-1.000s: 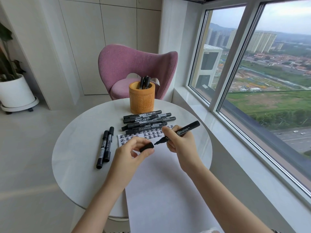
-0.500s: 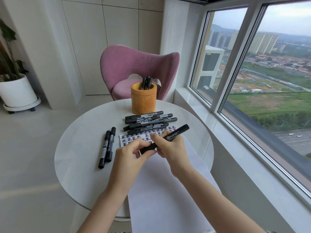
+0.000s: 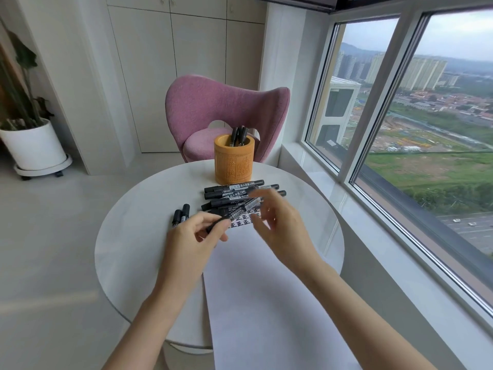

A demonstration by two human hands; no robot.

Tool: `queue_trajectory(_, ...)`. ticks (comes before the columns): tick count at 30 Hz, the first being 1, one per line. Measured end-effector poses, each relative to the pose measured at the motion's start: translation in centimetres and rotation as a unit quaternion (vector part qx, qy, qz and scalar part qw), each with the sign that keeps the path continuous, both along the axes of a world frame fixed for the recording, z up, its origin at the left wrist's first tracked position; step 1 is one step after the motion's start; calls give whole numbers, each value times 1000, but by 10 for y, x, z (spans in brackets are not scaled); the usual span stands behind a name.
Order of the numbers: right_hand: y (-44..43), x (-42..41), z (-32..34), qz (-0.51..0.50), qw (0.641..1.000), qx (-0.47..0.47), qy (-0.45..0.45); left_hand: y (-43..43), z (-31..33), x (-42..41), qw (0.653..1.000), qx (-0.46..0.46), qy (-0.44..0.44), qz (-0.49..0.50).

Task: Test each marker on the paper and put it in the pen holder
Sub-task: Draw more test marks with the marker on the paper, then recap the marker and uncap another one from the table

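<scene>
Left hand [image 3: 190,237]: fingers pinch marker [image 3: 241,210] at its near end. Long axis runs far-right, pointing roughly toward holder [image 3: 233,164]. Right hand [image 3: 280,225]: blurred, fingers spread, holding nothing, just right of marker's far end. Holder stands beyond paper [image 3: 266,289], straight ahead; right fingertips look the nearer to it

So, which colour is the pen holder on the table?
The pen holder is orange-yellow, with carved panels on its side, best seen in the head view.
</scene>
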State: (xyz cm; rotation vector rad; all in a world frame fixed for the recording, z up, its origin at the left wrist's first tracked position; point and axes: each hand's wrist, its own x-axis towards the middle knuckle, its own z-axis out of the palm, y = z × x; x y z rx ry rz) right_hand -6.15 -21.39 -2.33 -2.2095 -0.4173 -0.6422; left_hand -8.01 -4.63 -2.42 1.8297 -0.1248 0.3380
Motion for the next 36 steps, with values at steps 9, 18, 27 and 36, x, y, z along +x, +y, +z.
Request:
queue_trajectory(9,12,36,6,44,998,-20,-44,18,2,12,1000,14,4,27)
queue_trajectory(18,21,122,66,-57,966,250,34,67,-36,28,965,190,20,180)
queue_trajectory(27,36,186,77,-123,954,269,45,73,-44,33,968,170,82,163)
queue_trajectory(36,37,207,68,-180,972,95,113,67,-39,34,964,183,112,159)
